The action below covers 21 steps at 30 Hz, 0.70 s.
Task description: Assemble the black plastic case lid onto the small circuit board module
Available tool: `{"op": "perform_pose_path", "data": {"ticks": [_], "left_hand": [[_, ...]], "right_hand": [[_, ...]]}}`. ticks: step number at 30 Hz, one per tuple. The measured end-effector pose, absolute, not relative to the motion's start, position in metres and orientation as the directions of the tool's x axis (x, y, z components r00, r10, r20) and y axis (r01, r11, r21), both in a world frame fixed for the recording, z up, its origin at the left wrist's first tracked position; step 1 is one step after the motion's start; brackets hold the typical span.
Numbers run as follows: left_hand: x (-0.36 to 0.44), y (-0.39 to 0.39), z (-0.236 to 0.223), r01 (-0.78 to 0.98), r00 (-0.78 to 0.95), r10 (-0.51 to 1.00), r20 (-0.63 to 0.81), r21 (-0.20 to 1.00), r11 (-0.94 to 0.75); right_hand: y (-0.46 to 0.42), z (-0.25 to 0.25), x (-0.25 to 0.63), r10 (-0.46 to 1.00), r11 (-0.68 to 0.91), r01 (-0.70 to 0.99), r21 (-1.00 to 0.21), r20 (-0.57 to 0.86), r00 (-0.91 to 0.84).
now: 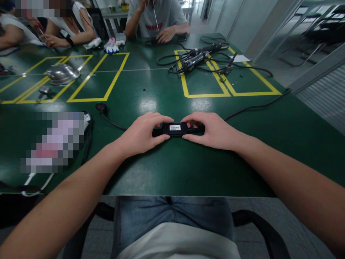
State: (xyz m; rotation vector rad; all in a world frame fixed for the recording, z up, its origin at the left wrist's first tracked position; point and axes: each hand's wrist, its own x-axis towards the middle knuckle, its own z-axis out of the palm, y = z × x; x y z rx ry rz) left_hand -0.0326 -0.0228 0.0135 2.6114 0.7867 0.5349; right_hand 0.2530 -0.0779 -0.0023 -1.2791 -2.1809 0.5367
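A small black in-line cord box (176,133) with a white printed label (175,127) lies close to the table surface in front of me. My left hand (144,131) pinches its left end between thumb and fingers. At the right end, the thumb and fingertips of my right hand (211,129) close on it the same way. A black cord (114,123) runs from behind my left hand to a round black plug (101,108). Another black cord (256,107) comes out behind my right hand and leads off to the right.
The green table (151,172) carries yellow tape outlines (91,100). Black power tools (195,61) with tangled cables lie at back right. A curved metal part (62,73) and gloves (111,46) are at back left. A pixelated object (58,140) lies left. People sit across the table.
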Motion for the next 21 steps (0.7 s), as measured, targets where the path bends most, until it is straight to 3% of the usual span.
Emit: {"op": "perform_pose_path", "data": {"ticks": [21], "left_hand": [[-0.0326, -0.0219, 0.0145, 0.464, 0.766, 0.609, 0.207, 0.477, -0.746]], "right_hand": [[-0.0779, -0.0027, 0.2535, 0.865, 0.501, 0.670, -0.549, 0.282, -0.415]]}}
